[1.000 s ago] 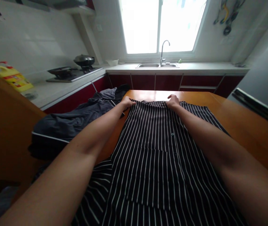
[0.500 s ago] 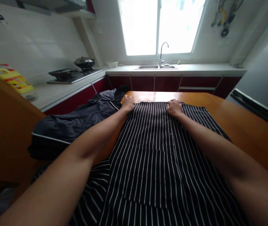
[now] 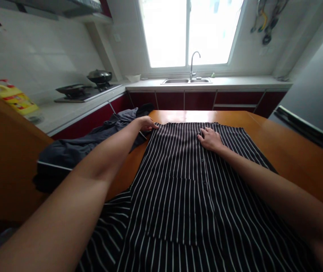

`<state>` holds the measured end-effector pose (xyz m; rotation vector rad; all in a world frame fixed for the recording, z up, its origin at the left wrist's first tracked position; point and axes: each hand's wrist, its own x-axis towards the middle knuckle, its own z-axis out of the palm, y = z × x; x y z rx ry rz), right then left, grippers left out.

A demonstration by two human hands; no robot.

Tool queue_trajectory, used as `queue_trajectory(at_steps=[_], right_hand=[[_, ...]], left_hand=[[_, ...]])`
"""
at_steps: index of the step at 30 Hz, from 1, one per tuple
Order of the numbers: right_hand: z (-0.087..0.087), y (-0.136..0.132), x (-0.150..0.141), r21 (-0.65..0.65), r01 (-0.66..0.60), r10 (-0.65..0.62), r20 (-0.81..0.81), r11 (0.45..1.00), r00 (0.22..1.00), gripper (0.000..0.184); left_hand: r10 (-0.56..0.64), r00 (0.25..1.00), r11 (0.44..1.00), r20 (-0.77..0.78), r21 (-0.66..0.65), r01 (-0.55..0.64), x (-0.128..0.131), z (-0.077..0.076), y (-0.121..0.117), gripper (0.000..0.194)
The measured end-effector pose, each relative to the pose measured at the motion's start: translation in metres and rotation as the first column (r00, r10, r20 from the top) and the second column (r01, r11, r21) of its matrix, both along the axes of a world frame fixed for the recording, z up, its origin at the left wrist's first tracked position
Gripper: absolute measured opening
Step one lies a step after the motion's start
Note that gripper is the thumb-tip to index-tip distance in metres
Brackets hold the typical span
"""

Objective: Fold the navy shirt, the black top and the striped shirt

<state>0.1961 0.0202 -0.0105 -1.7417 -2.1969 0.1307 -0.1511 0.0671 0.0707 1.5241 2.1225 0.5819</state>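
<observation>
A black shirt with thin white stripes [image 3: 184, 189] lies spread flat on an orange wooden table [image 3: 289, 151], its button line running down the middle. My left hand [image 3: 146, 123] rests at the shirt's far left corner, fingers curled on the edge of the cloth. My right hand [image 3: 211, 138] lies flat on the shirt beside the button line, fingers stretched out and holding nothing.
A dark grey garment with white piping [image 3: 76, 149] is heaped at the table's left. Beyond are red cabinets, a counter with a stove and pans [image 3: 84, 90], a yellow oil jug [image 3: 12, 99], and a sink with tap [image 3: 187, 80] under the window. A grey appliance [image 3: 314, 113] stands at right.
Both hands have drawn back toward me from the shirt's far edge. My right hand has gone from gripping the edge to lying flat on the cloth.
</observation>
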Motion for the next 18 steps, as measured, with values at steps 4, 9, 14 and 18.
queue_trajectory(at_steps=[4, 9, 14, 18], right_hand=[[0.001, -0.005, -0.001, -0.022, 0.006, -0.005, 0.030, 1.000, 1.000, 0.062], [0.002, -0.007, -0.002, 0.000, 0.004, -0.004, 0.026, 1.000, 1.000, 0.060], [0.003, -0.009, -0.001, 0.007, 0.015, -0.015, 0.018, 1.000, 1.000, 0.058], [0.004, -0.009, -0.001, 0.004, 0.011, -0.011, 0.022, 1.000, 1.000, 0.057]], left_hand=[[-0.047, 0.992, 0.995, -0.121, 0.085, 0.057, 0.013, 0.002, -0.013, 0.084], [-0.246, 0.824, 0.880, -0.510, 0.238, 0.410, 0.062, -0.028, -0.057, 0.064], [-0.388, 0.804, 0.874, -0.450, 0.097, 0.477, 0.087, -0.067, -0.107, 0.062], [-0.301, 0.861, 0.897, -0.410, 0.186, 0.402, 0.065, -0.077, -0.134, 0.059]])
